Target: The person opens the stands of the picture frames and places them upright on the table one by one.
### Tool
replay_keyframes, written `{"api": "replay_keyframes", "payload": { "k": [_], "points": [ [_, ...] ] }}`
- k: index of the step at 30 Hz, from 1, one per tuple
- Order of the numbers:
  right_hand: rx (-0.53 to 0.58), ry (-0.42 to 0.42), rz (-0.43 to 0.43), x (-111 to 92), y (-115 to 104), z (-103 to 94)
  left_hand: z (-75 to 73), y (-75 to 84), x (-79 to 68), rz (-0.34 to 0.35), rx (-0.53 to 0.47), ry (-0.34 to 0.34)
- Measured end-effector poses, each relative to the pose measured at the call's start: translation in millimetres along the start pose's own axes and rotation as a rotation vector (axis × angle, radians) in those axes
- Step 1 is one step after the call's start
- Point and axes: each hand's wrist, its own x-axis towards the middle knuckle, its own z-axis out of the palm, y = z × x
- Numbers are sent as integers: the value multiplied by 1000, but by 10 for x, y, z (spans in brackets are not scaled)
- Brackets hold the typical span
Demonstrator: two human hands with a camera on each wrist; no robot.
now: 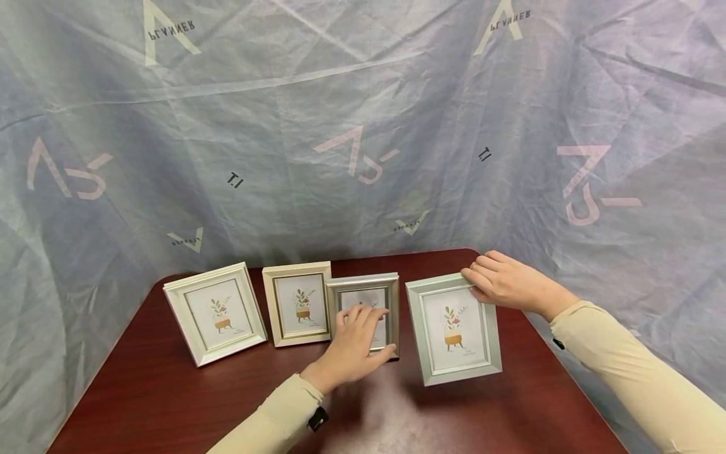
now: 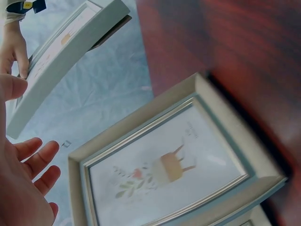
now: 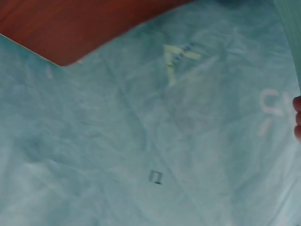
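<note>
My right hand [image 1: 505,284] grips a pale green picture frame [image 1: 456,334] by its top right corner. The frame faces me, slightly tilted, with a shadow on the tabletop under its lower edge. In the right wrist view only some fingertips [image 3: 297,118] show at the frame's edge. My left hand [image 1: 356,343] is spread in front of a silver picture frame [image 1: 363,285], covering part of its picture. From the left wrist view, the fingers [image 2: 44,157] are loosely extended beside that frame and hold nothing. The silver frame stands upright, its print showing a plant in an orange pot.
Left of the silver frame stands a cream picture frame [image 1: 269,309], overlapping its edge. Farther left, a white picture frame [image 1: 195,328] stands angled. All are on a dark red wooden table [image 1: 170,403]. A grey printed cloth [image 1: 272,145] hangs behind and around the table.
</note>
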Motion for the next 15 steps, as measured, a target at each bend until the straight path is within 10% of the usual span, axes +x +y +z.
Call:
{"api": "replay_keyframes", "payload": {
  "k": [15],
  "points": [
    [-71,47,-25,410,69,-248,-261,5,103,-5,-12,86]
  ]
}}
